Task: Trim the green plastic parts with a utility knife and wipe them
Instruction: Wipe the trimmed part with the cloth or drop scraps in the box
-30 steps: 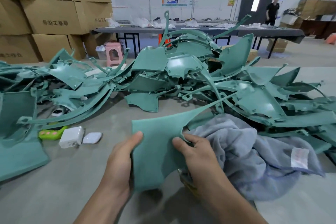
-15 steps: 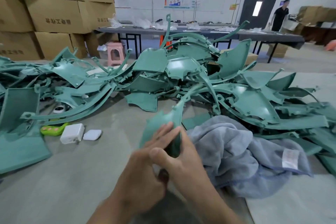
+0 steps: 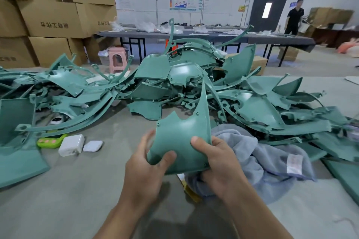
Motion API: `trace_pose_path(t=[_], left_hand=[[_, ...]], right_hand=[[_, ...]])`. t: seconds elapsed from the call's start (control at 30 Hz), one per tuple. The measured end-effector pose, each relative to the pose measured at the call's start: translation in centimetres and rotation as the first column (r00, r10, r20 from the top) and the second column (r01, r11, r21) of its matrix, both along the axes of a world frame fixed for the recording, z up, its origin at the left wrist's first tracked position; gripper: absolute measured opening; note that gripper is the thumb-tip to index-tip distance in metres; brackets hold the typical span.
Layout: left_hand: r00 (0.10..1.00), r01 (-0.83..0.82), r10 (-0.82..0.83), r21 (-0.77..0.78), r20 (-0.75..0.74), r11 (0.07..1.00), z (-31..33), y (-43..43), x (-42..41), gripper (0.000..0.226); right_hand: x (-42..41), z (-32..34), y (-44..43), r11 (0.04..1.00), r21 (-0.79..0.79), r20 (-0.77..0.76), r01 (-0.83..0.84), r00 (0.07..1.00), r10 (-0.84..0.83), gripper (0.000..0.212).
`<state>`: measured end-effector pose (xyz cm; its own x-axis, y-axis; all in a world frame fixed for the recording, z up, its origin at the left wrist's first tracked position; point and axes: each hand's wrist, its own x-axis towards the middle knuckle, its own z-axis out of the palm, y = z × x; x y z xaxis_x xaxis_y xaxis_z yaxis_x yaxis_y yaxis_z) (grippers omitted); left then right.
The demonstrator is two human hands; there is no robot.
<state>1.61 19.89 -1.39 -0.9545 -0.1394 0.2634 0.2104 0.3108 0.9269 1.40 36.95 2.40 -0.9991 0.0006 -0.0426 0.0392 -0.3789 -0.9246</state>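
Green plastic panel (image 3: 180,139) gripped by our left hand (image 3: 143,167) and right hand (image 3: 217,161), we check its edges; trimming next likely needs the unseen knife.

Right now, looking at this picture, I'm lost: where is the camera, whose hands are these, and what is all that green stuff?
No machine here: a person works with bare hands. The camera sits on the person's head, looking forward and down, so the arms enter from below. The left hand and the right hand both grip one curved green part, raised above the grey table. Behind it lies a big pile of green parts. A grey towel lies bunched by the right hand. At left lie a white charger and a small white case. I cannot make out a knife.
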Motion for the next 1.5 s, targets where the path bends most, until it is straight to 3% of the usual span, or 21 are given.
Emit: trace_pose_path(t=[0.07,0.13,0.27,0.43,0.5,0.53,0.57,0.63,0.73,0.83,0.9,0.97,1.03,1.1,1.2,1.27,1.33,1.37,1.4,1.43,1.5], left_hand=[[0.996,0.081,-0.082,0.046,0.021,0.996,0.1,0.4,0.4,0.033],[0.990,0.140,-0.140,0.121,-0.009,0.983,0.7,1.1,1.0,0.021],[0.932,0.330,-0.361,0.348,0.026,0.878,3.5,2.3,2.3,0.031],[0.829,0.531,-0.559,0.347,-0.026,0.773,7.6,6.0,5.9,0.031],[0.811,0.582,-0.582,0.174,-0.054,0.795,8.5,8.7,8.2,0.035],[0.834,0.545,-0.543,-0.005,-0.097,0.838,8.7,10.2,9.4,0.037],[0.858,0.459,-0.488,-0.185,-0.162,0.869,9.1,11.9,10.9,0.038],[0.829,0.393,-0.500,-0.377,-0.250,0.839,9.5,15.5,14.6,0.040],[0.641,0.618,-0.748,-0.463,-0.172,0.635,9.5,20.1,20.5,0.066],[0.246,0.923,-0.969,-0.310,0.019,0.228,9.1,23.9,24.2,0.079],[0.022,0.953,-0.994,-0.304,0.108,-0.012,8.2,26.7,26.9,0.083],[-0.102,0.971,-0.980,-0.198,0.171,-0.136,6.6,29.3,30.8,0.086],[-0.166,0.977,-0.956,-0.093,0.242,-0.194,4.5,31.3,35.0,0.087],[-0.203,0.947,-0.921,-0.173,0.333,-0.272,1.9,32.5,38.4,0.087],[-0.216,0.775,-0.874,-0.468,0.435,-0.424,-2.1,33.6,43.4,0.086],[-0.212,0.578,-0.825,-0.614,0.524,-0.538,-4.9,33.8,46.6,0.080],[-0.268,0.483,-0.685,-0.521,0.677,-0.704,-7.5,33.9,48.6,0.082],[-0.315,0.544,-0.614,-0.392,0.724,-0.742,-8.5,33.8,49.1,0.087],[-0.351,0.671,-0.583,-0.237,0.733,-0.702,-9.4,33.7,49.2,0.089],[-0.344,0.810,-0.611,-0.104,0.713,-0.577,-10.2,33.7,49.2,0.087],[-0.177,0.970,-0.643,0.019,0.745,-0.244,-12.0,33.5,49.1,0.084]], right_hand=[[0.6,0.6,0.5,0.993,0.094,-0.035,0.071,0.997,-0.068,0.008],[1.9,1.1,0.9,0.975,0.147,-0.076,0.168,0.984,-0.159,0.007],[5.5,2.2,1.4,0.949,0.136,-0.192,0.283,0.948,-0.255,0.028],[10.8,3.8,6.5,0.922,0.153,-0.217,0.356,0.922,-0.320,0.012],[13.5,3.7,8.9,0.863,0.190,-0.210,0.467,0.879,-0.429,0.020],[14.9,3.4,10.0,0.831,0.211,-0.214,0.514,0.854,-0.474,0.030],[16.4,3.0,10.8,0.816,0.226,-0.217,0.532,0.844,-0.490,0.044],[19.7,2.3,12.4,0.837,0.173,-0.194,0.518,0.852,-0.487,0.089],[25.8,2.4,15.9,0.783,-0.074,-0.158,0.618,0.768,-0.621,0.122],[33.4,2.5,19.6,0.687,-0.208,-0.092,0.696,0.685,-0.722,0.135],[38.4,2.0,20.7,0.663,-0.242,-0.069,0.708,0.669,-0.740,0.134],[43.0,0.7,21.1,0.602,-0.273,-0.004,0.750,0.625,-0.781,0.129],[47.4,-1.3,21.2,0.484,-0.336,0.123,0.808,0.547,-0.828,0.130],[51.0,-3.6,20.9,0.357,-0.439,0.236,0.825,0.489,-0.840,0.126],[56.4,-7.5,19.7,0.164,-0.517,0.377,0.840,0.395,-0.838,0.072],[59.1,-10.1,18.6,0.080,-0.421,0.530,0.904,0.317,-0.787,0.042],[61.2,-12.6,17.6,-0.026,-0.283,0.673,0.959,0.179,-0.717,0.037],[62.0,-13.6,17.4,-0.086,-0.231,0.715,0.969,0.110,-0.691,0.034],[62.8,-14.5,17.2,-0.145,-0.195,0.740,0.970,0.049,-0.671,0.031],[63.5,-15.3,17.2,-0.200,-0.170,0.759,0.965,-0.001,-0.651,0.029],[64.5,-16.5,17.2,-0.268,-0.122,0.799,0.956,-0.066,-0.598,0.027]])
